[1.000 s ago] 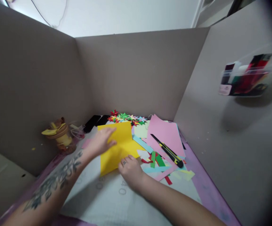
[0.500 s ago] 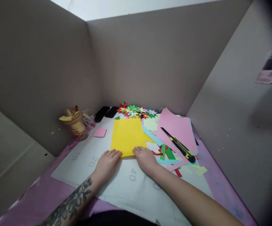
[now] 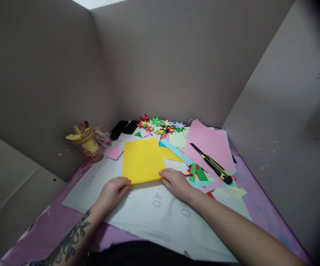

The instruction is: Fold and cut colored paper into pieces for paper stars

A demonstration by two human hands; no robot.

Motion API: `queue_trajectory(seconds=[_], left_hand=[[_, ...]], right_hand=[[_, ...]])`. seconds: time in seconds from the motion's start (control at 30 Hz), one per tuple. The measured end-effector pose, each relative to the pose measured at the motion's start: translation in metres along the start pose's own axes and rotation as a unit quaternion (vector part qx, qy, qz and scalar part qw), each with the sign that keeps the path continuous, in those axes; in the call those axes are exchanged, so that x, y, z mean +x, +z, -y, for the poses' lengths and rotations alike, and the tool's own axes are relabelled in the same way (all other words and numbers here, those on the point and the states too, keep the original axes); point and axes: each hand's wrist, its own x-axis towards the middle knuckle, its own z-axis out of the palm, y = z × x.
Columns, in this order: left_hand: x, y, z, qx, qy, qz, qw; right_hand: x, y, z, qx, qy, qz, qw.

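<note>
A yellow sheet of paper [image 3: 142,160] lies in front of me, its near edge slightly raised. My left hand [image 3: 113,192] pinches the near left corner, fingers pressed together. At the near right corner, my right hand [image 3: 176,183] grips the same sheet between thumb and fingers. Coloured strips [image 3: 198,175] of green, red, blue and pink paper lie right of the sheet. A black and yellow utility knife [image 3: 213,165] rests on pink sheets [image 3: 208,138] at the right. Folded paper stars [image 3: 160,123] are heaped behind the yellow sheet.
A cup with a yellow and brown lid [image 3: 89,144] stands at the back left, near two black phones [image 3: 119,130]. A small pink square [image 3: 114,153] lies left of the sheet. Grey panels [image 3: 162,66] enclose the table, and a white numbered mat [image 3: 148,221] covers its middle.
Both hands and the yellow sheet have moved a little left, uncovering more of the blue strip and a small pink folded piece. My left hand now grips nearer the sheet's left corner.
</note>
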Motion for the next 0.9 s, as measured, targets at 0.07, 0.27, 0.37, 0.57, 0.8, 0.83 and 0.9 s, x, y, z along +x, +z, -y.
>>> queue_trajectory(seconds=[0.07,0.27,0.37,0.57,0.8,0.83,0.9], left_hand=[[0.001,-0.001,0.004,-0.051,-0.023,-0.005,0.998],[0.009,0.000,0.021,-0.092,-0.021,-0.020,0.995],[0.014,0.001,0.021,-0.078,-0.071,-0.033,0.994],[0.028,0.002,0.013,0.028,-0.157,-0.043,0.986],[0.035,0.003,0.012,0.054,-0.232,-0.034,0.971],[0.035,0.003,0.012,0.057,-0.236,-0.034,0.969],[0.035,0.003,0.011,0.061,-0.241,-0.034,0.968]], right_hand=[[-0.001,-0.001,-0.006,0.056,0.012,-0.011,0.998],[0.005,-0.004,-0.026,0.127,0.013,-0.007,0.992],[0.008,-0.007,-0.027,0.110,0.065,-0.019,0.992],[0.022,-0.001,-0.023,0.072,0.195,-0.083,0.975],[0.032,0.006,-0.022,0.095,0.285,-0.120,0.946],[0.031,0.006,-0.022,0.099,0.287,-0.120,0.945],[0.030,0.005,-0.021,0.103,0.286,-0.115,0.946]])
